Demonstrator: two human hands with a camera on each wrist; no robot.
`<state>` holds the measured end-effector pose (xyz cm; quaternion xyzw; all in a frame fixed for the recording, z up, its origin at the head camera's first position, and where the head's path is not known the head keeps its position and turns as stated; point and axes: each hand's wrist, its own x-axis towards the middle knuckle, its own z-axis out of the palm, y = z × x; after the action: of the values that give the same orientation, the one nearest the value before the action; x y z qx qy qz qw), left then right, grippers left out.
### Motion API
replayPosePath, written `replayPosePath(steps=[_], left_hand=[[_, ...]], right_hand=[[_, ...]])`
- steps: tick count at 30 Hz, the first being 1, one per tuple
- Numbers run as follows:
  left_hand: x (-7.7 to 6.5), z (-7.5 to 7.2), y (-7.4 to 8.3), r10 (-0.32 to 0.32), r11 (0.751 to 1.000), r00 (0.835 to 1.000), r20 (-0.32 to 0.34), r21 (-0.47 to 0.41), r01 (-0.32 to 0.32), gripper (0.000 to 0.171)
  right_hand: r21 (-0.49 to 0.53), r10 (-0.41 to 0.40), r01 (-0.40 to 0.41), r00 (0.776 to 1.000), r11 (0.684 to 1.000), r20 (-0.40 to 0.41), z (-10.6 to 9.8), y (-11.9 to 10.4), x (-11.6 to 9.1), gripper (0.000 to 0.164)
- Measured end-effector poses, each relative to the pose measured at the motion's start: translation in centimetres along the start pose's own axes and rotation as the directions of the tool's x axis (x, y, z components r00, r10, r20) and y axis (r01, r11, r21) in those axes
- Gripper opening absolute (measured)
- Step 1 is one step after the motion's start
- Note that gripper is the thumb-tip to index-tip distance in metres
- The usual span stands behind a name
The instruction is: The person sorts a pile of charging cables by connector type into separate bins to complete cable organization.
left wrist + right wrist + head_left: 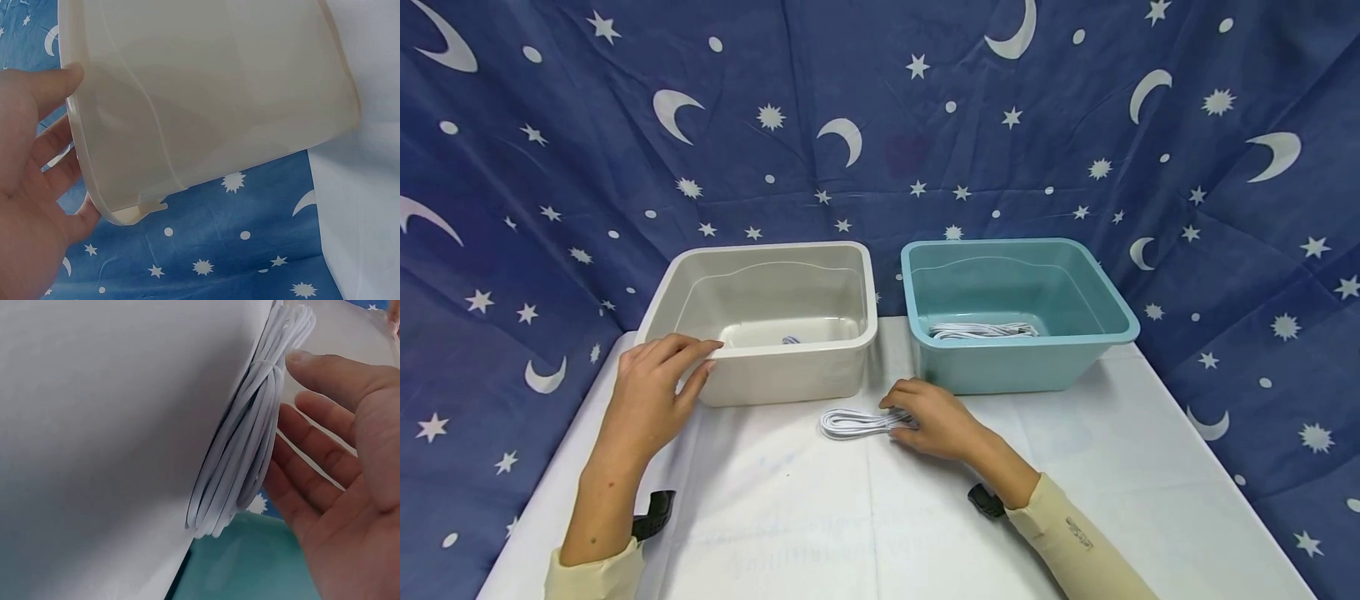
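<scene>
A coiled white cable (852,423), tied near its middle, lies on the white cloth in front of the two bins. My right hand (936,418) is at the coil's right end, thumb on one side and fingers on the other. In the right wrist view, the thumb tip comes close to the tie of the cable (244,444), and the fingers are loosely bent beside it. My left hand (651,392) holds the front left rim of the off-white bin (782,379), its thumb outside and its fingers over the edge, as the left wrist view shows.
To the right stands a teal bin (1000,367) with white coiled cables (981,331) on its floor. A small bit of cable (791,340) shows inside the off-white bin, mostly hidden by its front wall. A blue star-and-moon curtain (880,125) hangs behind the table.
</scene>
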<state>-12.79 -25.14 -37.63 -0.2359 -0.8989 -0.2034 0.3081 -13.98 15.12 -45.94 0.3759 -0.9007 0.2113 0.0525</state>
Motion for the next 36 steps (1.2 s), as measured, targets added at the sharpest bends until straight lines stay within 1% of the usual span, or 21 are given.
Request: replayPosePath(steps=[3, 6, 13, 23, 30, 36], left_hand=[[-0.1, 0.0, 0.0, 0.005, 1.0, 1.0, 0.001, 0.001, -0.005, 0.032], [-0.1, 0.0, 0.0, 0.004, 1.0, 1.0, -0.001, 0.001, -0.004, 0.033], [-0.2, 0.0, -0.1, 0.008, 1.0, 1.0, -0.004, -0.001, -0.008, 0.032], [-0.1, -0.1, 0.1, -0.012, 1.0, 1.0, 0.006, 0.004, 0.012, 0.032], [-0.1, 0.0, 0.0, -0.018, 1.0, 1.0, 0.012, 0.003, 0.018, 0.032], [0.0, 0.0, 0.1, -0.019, 1.0, 1.0, 0.012, 0.006, 0.019, 0.032]], right_hand=[[-0.003, 0.017, -0.017, 0.999, 1.0, 0.033, 0.3, -0.1, 0.2, 0.036], [-0.008, 0.017, -0.017, 0.999, 1.0, 0.047, 0.4, -0.2, 0.3, 0.035], [-0.009, -0.001, 0.002, 0.998, 1.0, 0.065, 0.8, -0.2, 0.6, 0.033], [-0.028, -0.013, 0.015, 0.997, 0.999, 0.072, 0.9, -0.2, 1.0, 0.022], [-0.036, -0.019, 0.022, 0.997, 0.999, 0.079, 0.9, -0.2, 1.3, 0.022], [-0.057, -0.006, 0.012, 0.995, 0.998, 0.104, 0.8, -0.1, 1.4, 0.024]])
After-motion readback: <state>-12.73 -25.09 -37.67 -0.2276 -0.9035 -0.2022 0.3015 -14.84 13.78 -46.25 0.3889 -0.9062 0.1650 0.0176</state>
